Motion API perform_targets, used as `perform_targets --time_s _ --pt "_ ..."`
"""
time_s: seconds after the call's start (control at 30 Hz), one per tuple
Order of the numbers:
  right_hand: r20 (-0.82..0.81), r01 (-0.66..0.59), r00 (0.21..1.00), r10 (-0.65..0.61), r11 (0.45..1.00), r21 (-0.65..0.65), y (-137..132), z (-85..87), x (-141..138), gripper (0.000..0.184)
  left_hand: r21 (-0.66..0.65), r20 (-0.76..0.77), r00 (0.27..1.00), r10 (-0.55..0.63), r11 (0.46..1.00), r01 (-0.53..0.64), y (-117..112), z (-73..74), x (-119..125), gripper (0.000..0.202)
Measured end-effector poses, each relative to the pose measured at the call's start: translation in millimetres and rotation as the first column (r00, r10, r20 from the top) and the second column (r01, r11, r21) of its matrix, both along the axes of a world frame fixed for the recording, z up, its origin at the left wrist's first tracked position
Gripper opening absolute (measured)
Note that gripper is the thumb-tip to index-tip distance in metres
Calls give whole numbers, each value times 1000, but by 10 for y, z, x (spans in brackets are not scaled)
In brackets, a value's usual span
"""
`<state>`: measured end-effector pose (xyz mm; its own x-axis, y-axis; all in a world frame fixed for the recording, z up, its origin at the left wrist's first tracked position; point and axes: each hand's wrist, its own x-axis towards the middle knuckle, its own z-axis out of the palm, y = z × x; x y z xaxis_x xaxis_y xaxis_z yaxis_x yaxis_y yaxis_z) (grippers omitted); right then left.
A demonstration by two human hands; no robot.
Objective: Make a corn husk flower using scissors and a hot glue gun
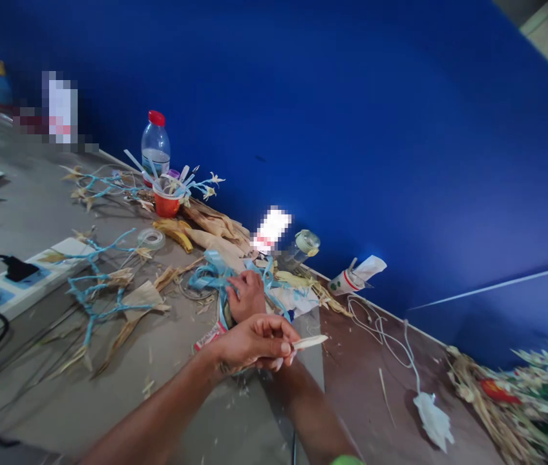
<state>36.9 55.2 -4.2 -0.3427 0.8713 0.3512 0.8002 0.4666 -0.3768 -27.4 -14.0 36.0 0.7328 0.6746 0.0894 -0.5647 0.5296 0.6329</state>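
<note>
My left hand (264,341) is closed, pinching a narrow, pale husk strip (311,342) that points right. Crossing beneath it, my right arm reaches forward, and my right hand (247,296) is over a heap of light-blue ribbon (212,271). Its fingers look apart with nothing visible in them; whether they touch the ribbon I cannot tell. Under the wrists lies a red and white packet (210,336), partly hidden. To the left rests a branch wrapped in blue (90,316), bearing dried husk flowers.
A power strip (46,278) lies at left, near a tape roll (151,239). Behind stand a red cup of sticks (166,205), a bottle (156,145) and a clear jar (298,250). A white cord (390,342) and husk flowers (521,400) are at right, along the blue wall (351,129).
</note>
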Motion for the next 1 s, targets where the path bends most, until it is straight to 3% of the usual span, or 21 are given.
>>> perform_targets --time_s 0.17,0.3,0.47,0.77,1.0 --pt "34 -256 966 256 966 22 -68 -44 -105 10 10 26 1000 -13 1000 12 -9 36 -9 25" --pt "165 -390 907 387 921 -15 -59 -25 -213 16 30 31 999 -5 1000 4 1 44 -21 26" --pt "279 -400 874 397 915 -46 -46 14 -336 34 14 60 998 24 1000 -24 15 -3 -31 25" --pt "309 -520 806 505 853 -38 68 46 -679 24 28 108 993 50 998 -53 24 47 -111 25" --pt "271 -444 859 435 896 -31 114 -36 -843 17 5 115 991 68 998 -69 36 39 -130 24"
